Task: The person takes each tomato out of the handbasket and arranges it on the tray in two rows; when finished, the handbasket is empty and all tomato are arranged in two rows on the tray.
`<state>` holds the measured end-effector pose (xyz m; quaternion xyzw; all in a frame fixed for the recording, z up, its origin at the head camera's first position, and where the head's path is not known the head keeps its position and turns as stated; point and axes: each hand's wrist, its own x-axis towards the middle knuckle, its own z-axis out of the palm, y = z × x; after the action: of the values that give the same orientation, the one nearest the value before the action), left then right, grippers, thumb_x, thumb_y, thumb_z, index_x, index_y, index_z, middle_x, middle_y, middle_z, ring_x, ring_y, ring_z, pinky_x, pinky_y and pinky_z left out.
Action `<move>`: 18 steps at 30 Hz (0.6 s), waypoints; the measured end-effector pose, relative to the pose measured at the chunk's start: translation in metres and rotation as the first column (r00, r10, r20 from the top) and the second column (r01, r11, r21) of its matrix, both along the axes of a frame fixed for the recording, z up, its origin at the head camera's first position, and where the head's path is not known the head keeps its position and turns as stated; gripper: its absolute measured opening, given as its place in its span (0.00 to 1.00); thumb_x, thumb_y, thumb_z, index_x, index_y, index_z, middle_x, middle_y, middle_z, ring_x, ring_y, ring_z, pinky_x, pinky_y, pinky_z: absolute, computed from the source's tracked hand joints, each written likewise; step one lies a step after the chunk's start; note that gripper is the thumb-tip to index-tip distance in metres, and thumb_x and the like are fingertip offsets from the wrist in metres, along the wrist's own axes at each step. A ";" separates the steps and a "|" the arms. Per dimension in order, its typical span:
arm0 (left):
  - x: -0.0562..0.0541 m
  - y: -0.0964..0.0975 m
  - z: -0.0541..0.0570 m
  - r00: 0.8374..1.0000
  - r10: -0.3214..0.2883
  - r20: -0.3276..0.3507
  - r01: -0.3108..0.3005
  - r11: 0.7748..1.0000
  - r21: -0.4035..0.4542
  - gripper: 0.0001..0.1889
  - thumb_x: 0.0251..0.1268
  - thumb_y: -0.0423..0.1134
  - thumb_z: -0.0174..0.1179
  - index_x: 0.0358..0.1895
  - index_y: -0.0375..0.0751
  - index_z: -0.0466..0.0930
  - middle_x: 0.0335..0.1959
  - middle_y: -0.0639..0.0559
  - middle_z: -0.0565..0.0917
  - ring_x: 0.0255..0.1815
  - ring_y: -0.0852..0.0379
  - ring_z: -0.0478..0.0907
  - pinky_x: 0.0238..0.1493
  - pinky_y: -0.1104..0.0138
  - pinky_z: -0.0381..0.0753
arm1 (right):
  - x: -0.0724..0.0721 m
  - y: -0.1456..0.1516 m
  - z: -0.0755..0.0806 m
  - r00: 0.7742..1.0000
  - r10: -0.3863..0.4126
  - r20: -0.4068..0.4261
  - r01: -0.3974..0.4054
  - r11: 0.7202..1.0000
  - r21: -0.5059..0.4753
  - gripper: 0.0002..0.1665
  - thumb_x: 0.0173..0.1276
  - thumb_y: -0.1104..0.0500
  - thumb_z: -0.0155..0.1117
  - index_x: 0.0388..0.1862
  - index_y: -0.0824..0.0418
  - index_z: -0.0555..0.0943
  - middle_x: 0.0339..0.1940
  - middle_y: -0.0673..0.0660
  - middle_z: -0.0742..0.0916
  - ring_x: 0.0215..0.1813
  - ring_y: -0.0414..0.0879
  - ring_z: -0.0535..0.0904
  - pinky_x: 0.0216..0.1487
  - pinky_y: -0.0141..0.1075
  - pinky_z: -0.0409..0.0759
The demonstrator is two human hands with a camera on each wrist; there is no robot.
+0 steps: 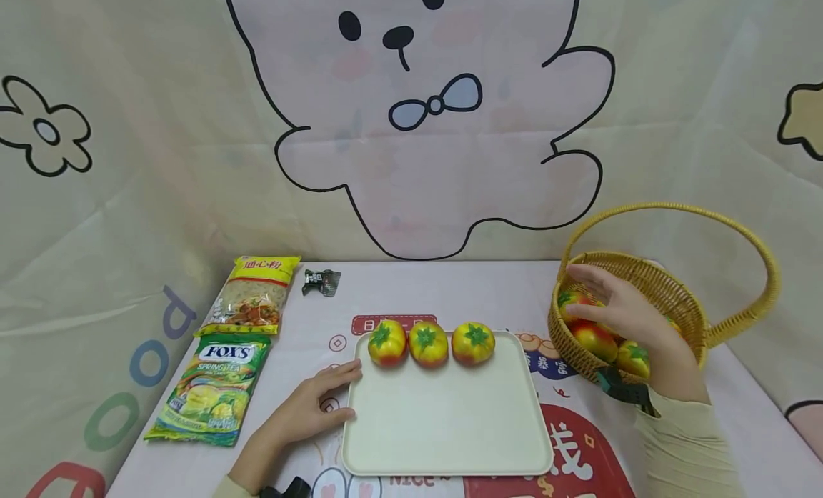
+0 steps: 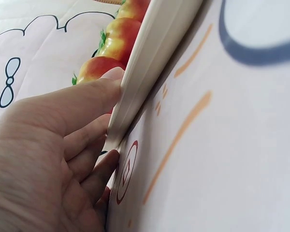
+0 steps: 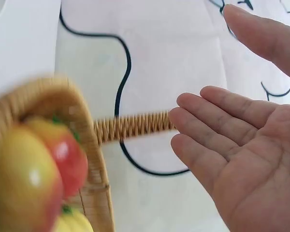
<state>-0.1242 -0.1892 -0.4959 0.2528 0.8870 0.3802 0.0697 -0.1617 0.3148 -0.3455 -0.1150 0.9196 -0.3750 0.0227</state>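
- At the lower centre of the frame, the left hand (image 1: 315,405) touches the left edge of a cream rectangular tray (image 1: 444,426); its fingers are loosely extended, thumb apart, and the left wrist view shows the fingertips against the rim's outer side rather than wrapped round it.
- At the lower left, a green FOX'S Spring Tea sweet bag (image 1: 215,391) lies flat.
- Along the tray's far edge, at the centre of the frame, 3 red-and-yellow persimmon-like fruits (image 1: 428,344) stand in a row, green calyxes showing; the left 2 sit side by side and the third is slightly apart.
- At the right, a wicker basket (image 1: 671,291) with a tall arched handle holds at least 3 more of these fruits (image 1: 594,341).
- Over the basket is the right hand (image 1: 617,301), its fingers straight, thumb spread well away, and nothing in its grasp.
- Left of centre, a yellow macaroni bag (image 1: 253,298) lies just beyond the green bag.
- Near the table's far edge, right of the yellow bag, is a small black wrapped sweet (image 1: 321,282).
- Behind everything hangs a pale backdrop (image 1: 437,169) with a bow-tied bear cartoon.
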 end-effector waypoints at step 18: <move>0.000 0.001 0.001 1.000 0.008 0.021 -0.008 1.000 0.005 0.33 0.53 0.56 0.66 0.64 0.54 0.73 0.70 0.63 0.66 0.73 0.51 0.61 0.74 0.53 0.52 | -0.038 0.082 -0.019 0.982 0.018 0.189 -0.057 0.977 0.203 0.42 0.66 0.49 0.62 0.67 0.75 0.60 0.65 0.77 0.69 0.65 0.72 0.63 0.62 0.65 0.67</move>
<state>-0.1240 -0.1882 -0.4948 0.2454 0.8863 0.3852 0.0769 -0.1992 0.3973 -0.3642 -0.0940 0.9453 -0.2854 0.1273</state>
